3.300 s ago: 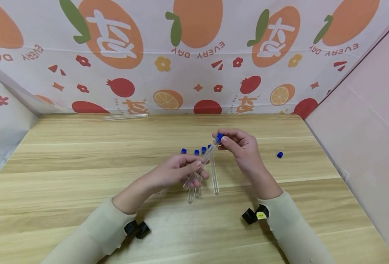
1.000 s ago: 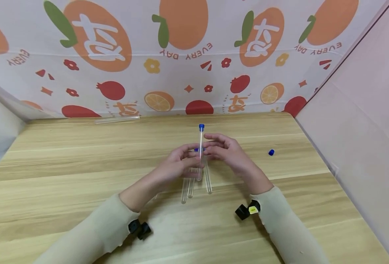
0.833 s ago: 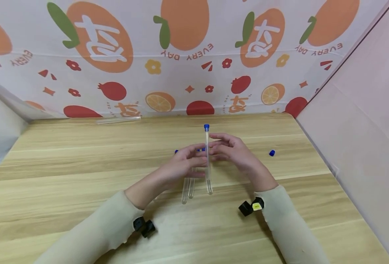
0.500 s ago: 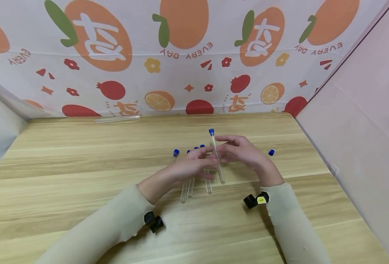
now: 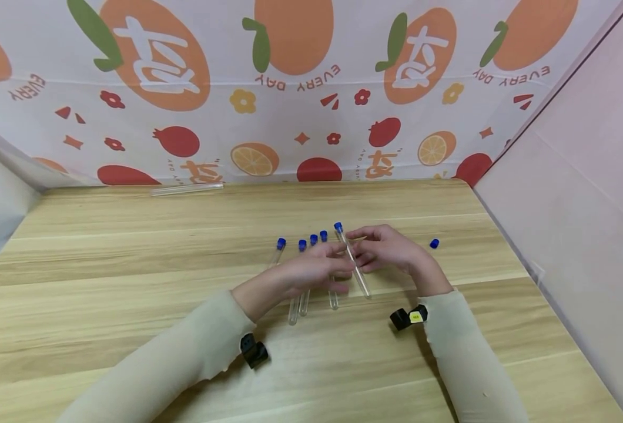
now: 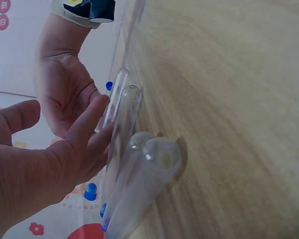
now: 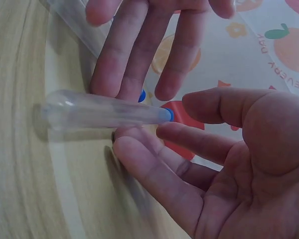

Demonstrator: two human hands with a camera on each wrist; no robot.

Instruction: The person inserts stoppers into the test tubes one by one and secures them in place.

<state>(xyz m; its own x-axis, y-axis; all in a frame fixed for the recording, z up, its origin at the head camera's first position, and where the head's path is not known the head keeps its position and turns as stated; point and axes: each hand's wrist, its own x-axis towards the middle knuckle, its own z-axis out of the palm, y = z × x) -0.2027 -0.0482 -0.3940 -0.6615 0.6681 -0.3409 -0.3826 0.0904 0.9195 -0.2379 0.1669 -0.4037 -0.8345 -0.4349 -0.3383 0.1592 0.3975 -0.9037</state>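
Observation:
A test tube point(image 5: 355, 262) with a blue cap lies slanted on the table between my two hands. My left hand point(image 5: 317, 271) has its fingers straight, reaching over the other tubes to the tube's left side. To its right, my right hand point(image 5: 388, 251) has loosely spread fingers, the thumb apart from the rest in the right wrist view. Fingertips of both hands are beside this tube point(image 6: 114, 99); contact is hard to tell. Several more capped test tubes point(image 5: 293, 308) lie in a rough row under and left of my left hand, which partly hides them.
A loose blue cap point(image 5: 435, 243) lies on the table at the right. Clear tubes without visible caps point(image 5: 187, 189) lie at the back left edge. A fruit-print cloth point(image 5: 290, 117) hangs behind the wooden table point(image 5: 105, 264).
The capped tube, earlier held tilted in both hands, then upright, has come down right of the row. Both hands shifted right with it, and the right hand left its cap.

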